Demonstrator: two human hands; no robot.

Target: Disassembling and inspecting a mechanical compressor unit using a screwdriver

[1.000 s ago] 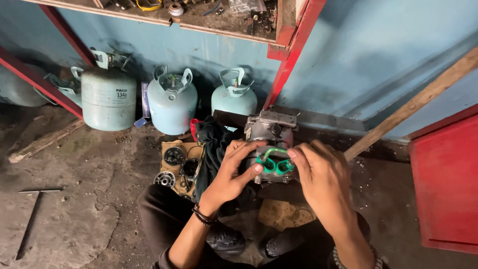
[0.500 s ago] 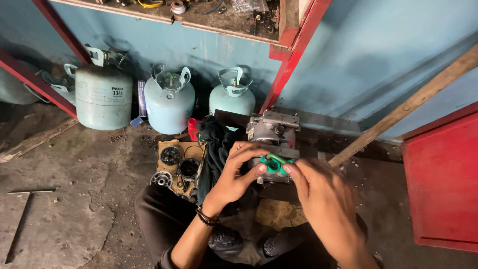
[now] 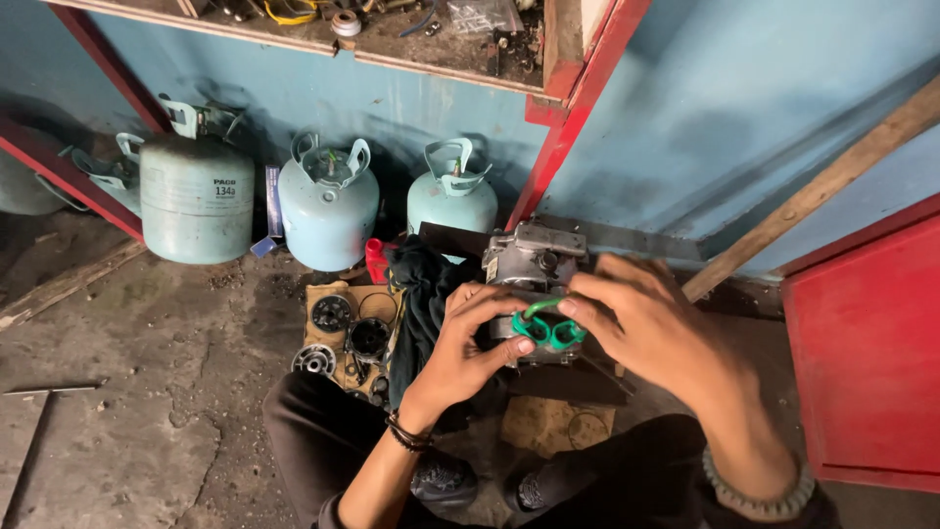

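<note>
Green seal sits on the near face of the grey compressor, which rests on the concrete floor just in front of the wall, with my knees either side of it. I have both hands on it. My left hand curls in from the left, thumb and forefinger closed to a pinch on the seal's left loop. My right hand comes in from the right, fingertips nearly shut on the thin green arch above the right loop; the other fingers spread loose over the compressor.

What I judge could go wrong: the seal looks thin and soft, so a pull at an angle could stretch or tear it, or one loop could seat crooked while the other lifts. The floor is gritty, and dirt from my fingers could lodge under it. If it slips, it may drop among the black cloth and the round parts on the cardboard just left. Three gas cylinders stand against the wall, well apart from my hands.
</note>
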